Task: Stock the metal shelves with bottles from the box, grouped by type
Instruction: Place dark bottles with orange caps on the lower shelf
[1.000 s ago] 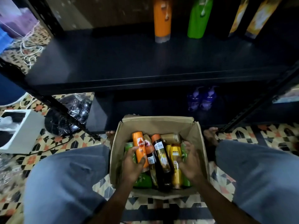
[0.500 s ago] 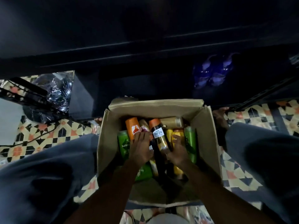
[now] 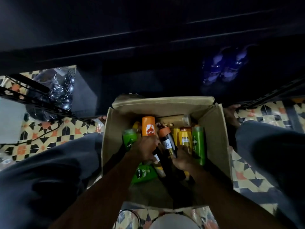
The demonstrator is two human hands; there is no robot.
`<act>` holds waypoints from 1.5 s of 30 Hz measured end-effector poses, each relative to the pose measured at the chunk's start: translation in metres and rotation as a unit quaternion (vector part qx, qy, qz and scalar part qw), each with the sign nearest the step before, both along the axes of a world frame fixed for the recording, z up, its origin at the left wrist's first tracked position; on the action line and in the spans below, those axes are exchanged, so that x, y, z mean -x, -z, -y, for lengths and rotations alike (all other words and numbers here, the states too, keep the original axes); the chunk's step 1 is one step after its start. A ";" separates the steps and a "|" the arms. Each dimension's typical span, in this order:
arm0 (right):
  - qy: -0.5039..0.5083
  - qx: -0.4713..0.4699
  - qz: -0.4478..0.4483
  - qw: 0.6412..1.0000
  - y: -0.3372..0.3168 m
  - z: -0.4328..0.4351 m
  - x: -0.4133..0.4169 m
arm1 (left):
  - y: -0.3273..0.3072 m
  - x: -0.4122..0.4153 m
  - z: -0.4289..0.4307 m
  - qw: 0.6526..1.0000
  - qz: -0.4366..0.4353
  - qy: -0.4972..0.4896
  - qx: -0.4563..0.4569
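An open cardboard box [image 3: 214, 133] sits on the floor between my knees, holding several bottles. My left hand [image 3: 145, 150] is closed around the lower part of an orange Sunsilk bottle [image 3: 148, 127], which stands up out of the pile. My right hand [image 3: 181, 158] grips the lower end of a dark bottle with an orange cap [image 3: 167, 141], tilted up. Green bottles [image 3: 198, 142] [image 3: 143, 173] and a yellow bottle [image 3: 184, 138] lie around them. The black metal shelf [image 3: 148, 38] fills the top of the view; two purple bottles [image 3: 226, 68] stand on its lower level.
A shiny black plastic bag [image 3: 54, 90] lies left of the shelf, behind a slanted black shelf upright [image 3: 33, 100]. A white flat object [image 3: 9, 119] is at the far left. My grey-trousered legs [image 3: 49, 171] flank the box on patterned floor tiles [image 3: 257, 113].
The view has tipped down, so the upper shelf's bottles are out of sight. The orange bottle has come up more upright in my left hand, and my right hand shifted onto the dark orange-capped bottle.
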State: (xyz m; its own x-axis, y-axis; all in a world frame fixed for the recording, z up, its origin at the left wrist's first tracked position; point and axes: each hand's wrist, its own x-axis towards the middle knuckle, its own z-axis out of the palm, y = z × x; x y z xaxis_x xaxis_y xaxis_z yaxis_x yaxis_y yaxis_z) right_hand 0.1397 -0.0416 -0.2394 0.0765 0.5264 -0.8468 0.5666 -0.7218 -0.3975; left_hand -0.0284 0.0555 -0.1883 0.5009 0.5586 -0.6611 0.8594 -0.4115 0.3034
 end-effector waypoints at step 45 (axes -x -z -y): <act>0.302 -0.655 -0.054 0.691 -0.423 -0.100 -0.172 | -0.398 -0.205 -0.071 0.676 0.675 -0.258 -0.147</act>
State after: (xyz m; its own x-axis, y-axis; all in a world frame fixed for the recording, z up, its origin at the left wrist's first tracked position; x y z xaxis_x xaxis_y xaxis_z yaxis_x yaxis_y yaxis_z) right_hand 0.3112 0.0581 0.1836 0.5900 0.7468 0.3068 0.2346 0.2050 -0.9502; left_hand 0.1771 0.1261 0.2100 0.2263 0.8966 0.3805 -0.0660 -0.3757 0.9244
